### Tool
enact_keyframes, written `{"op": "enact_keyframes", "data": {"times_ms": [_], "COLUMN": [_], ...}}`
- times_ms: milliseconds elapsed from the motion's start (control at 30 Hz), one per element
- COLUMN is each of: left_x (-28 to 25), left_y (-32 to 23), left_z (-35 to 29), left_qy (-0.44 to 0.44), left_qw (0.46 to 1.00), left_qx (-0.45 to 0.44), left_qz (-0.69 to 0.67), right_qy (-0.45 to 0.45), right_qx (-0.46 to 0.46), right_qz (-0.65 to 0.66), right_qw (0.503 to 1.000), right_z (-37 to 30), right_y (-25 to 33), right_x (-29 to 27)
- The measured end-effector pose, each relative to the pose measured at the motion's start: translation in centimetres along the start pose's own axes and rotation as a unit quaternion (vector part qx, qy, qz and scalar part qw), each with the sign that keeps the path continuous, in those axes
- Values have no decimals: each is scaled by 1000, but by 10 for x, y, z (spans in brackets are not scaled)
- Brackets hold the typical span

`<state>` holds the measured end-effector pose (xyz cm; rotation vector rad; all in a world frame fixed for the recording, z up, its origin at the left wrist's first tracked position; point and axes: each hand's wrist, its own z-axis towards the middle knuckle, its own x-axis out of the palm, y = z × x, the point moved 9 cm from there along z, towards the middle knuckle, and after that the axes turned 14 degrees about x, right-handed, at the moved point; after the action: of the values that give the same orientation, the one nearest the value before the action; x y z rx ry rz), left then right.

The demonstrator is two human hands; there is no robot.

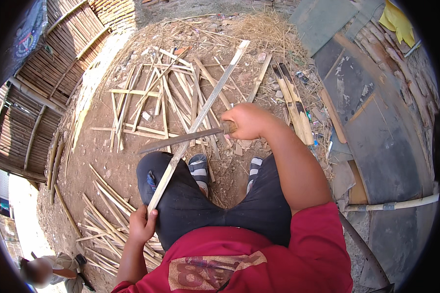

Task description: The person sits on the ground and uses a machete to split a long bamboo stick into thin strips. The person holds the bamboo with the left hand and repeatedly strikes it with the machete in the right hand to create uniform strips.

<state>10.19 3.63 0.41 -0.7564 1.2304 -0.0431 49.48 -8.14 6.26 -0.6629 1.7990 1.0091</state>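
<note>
My left hand (143, 224) is closed round the near end of a long split bamboo strip (200, 116), which slants up and away to the right across my left thigh. My right hand (249, 121) grips the short wooden handle of a machete (181, 140). Its dark blade points left and crosses the strip just beyond my left knee, apparently touching it. Whether the edge has cut into the strip, I cannot tell.
Many loose bamboo strips (168, 93) lie in a tangle ahead of my feet, and another pile (107, 224) is at my left. Dark sheets (376, 132) lean on the right. A slatted bamboo structure (58, 58) stands at left. Another person (58, 271) is at lower left.
</note>
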Motion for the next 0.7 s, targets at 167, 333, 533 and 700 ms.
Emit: {"op": "enact_keyframes", "data": {"times_ms": [167, 333, 533, 700], "left_x": [-1, -2, -4, -12], "left_y": [-5, -2, 8, 2], "left_z": [1, -4, -26, -36], "left_qy": [-4, -4, 2, -11], "left_qw": [1000, 999, 999, 994], "left_qx": [-7, -18, -5, 5], "left_qz": [17, 29, 51, 111], "right_qy": [-180, -59, -86, -99], "right_qx": [206, 70, 153, 146], "right_qz": [198, 34, 109, 73], "right_qw": [941, 995, 978, 982], "right_z": [23, 11, 16, 27], "right_y": [-135, -34, -97, -97], "right_x": [-31, -13, -25, -17]}}
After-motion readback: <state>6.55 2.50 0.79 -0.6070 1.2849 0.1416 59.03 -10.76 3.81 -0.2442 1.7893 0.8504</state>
